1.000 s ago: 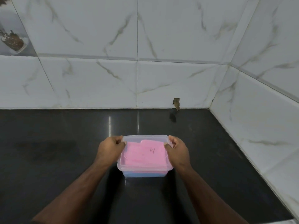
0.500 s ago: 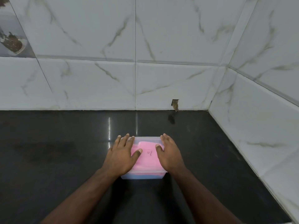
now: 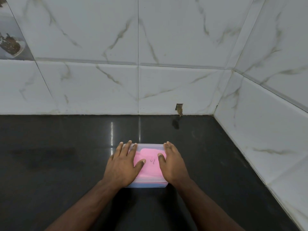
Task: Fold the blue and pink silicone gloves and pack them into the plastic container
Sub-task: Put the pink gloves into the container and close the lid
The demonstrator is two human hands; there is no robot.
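A clear plastic container [image 3: 150, 146] with its lid on sits on the black countertop. Through the lid I see the folded pink glove [image 3: 150, 165], with a dark scribble on top. Beneath it, a strip of the blue glove [image 3: 146, 185] shows through the front wall. My left hand [image 3: 124, 165] lies flat on the left half of the lid, fingers straight and spread. My right hand [image 3: 172, 164] presses flat on the right half, thumb pointing inward.
The black countertop [image 3: 58, 160] runs left and toward me. White marble-tiled walls [image 3: 138, 84] close the back and the right side, meeting in a corner at the back right. A small chipped hole [image 3: 179, 109] marks the back wall's base.
One second ago both hands gripped the container's sides by the rim. They have moved on top and now lie flat on the lid.
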